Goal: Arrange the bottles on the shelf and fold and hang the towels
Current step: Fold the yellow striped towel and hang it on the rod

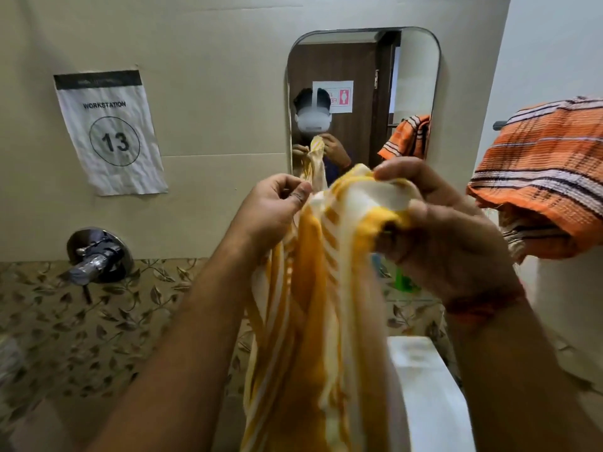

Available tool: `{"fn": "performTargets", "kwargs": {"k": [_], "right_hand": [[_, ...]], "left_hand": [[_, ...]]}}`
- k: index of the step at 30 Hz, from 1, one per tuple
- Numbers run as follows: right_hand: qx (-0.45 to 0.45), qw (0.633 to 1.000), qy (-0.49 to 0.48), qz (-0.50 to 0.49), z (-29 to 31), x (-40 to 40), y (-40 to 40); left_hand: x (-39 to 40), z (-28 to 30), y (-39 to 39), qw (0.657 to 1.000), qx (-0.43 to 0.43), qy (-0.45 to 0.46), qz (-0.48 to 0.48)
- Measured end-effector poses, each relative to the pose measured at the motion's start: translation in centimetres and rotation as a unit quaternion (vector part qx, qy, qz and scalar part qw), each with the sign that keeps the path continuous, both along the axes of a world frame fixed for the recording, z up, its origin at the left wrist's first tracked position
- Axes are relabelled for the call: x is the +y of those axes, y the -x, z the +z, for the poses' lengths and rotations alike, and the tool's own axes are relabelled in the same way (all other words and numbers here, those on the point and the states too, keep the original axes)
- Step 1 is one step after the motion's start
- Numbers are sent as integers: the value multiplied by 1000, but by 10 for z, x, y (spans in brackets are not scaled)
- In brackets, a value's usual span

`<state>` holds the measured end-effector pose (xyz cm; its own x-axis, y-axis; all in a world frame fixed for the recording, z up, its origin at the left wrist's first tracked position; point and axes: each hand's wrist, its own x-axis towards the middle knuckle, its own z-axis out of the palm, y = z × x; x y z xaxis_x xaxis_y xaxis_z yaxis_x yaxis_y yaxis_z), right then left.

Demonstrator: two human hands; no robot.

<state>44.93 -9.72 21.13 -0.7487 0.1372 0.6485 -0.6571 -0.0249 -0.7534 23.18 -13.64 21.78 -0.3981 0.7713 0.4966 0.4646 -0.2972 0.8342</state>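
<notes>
Holding yellow striped towel (313, 288) up chest-high, letting length hang free for folding; left hand (270, 207) fingers pinching top edge, right hand (437, 233) fingers bunching corner; orange striped towel (541, 171) hanging far right beside mirror (362, 60)

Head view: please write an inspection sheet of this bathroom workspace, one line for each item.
Surface: white fixture top at lower right, blurred.
Job's things: yellow-and-white striped cloth towel held up, bunched; orange striped woven towel draped at right; green item, mostly hidden.
Clutter: nothing seen.
Grippers: left hand and right hand both pinch the yellow towel's top edge.
Cables: nothing seen.
Surroundings: rounded wall mirror, paper workstation 13 sign, chrome wall tap, leaf-patterned tiles.
</notes>
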Motion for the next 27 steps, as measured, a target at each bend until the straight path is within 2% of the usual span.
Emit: {"fn": "performTargets", "kwargs": {"k": [2, 3, 4, 5, 6, 8, 10, 11, 12, 13, 15, 16, 17, 21, 25, 27], "right_hand": [[-30, 995, -7, 93, 2, -3, 1], [-45, 995, -25, 81, 3, -3, 1], [-63, 996, -59, 28, 5, -2, 1], [-85, 987, -118, -66, 8, -3, 3], [-108, 961, -181, -180, 10, -3, 7], [-129, 877, -276, -372, 8, -1, 22], [-108, 789, -339, -500, 0, 2, 36], [-91, 761, -356, -535, -4, 4, 42], [-79, 759, -357, -539, -7, 8, 46], [-76, 783, -336, -517, -8, 10, 48], [-88, 871, -253, -412, -7, 11, 48], [-94, 903, -213, -361, -7, 11, 47], [-99, 915, -194, -341, -8, 12, 46], [-88, 879, -225, -411, -10, 13, 48], [-37, 864, -185, -467, -5, 10, 44], [-44, 860, -184, -474, -3, 11, 41]], "left_hand": [[-6, 9, -8, 998, 17, 48, -42], [-9, 12, -10, 996, 5, 57, -71], [-11, 13, -10, 992, -32, 53, -114], [-12, 12, -8, 982, -84, 43, -165], [-15, 11, -6, 969, -128, 30, -208], [-16, 6, 1, 949, -168, 10, -265], [-16, 5, 2, 938, -169, 9, -302], [-18, 6, 1, 931, -166, 8, -324], [-20, 7, -1, 924, -163, 7, -347], [-22, 8, 0, 916, -157, 6, -368], [-28, 9, 0, 912, -133, -1, -388], [-30, 9, 1, 917, -121, -6, -380], [-32, 9, 2, 924, -113, -12, -365], [-36, 2, 5, 943, -117, -24, -312], [-39, -16, 16, 971, -52, 70, -222], [-39, -26, 15, 980, -62, 74, -174]]}}
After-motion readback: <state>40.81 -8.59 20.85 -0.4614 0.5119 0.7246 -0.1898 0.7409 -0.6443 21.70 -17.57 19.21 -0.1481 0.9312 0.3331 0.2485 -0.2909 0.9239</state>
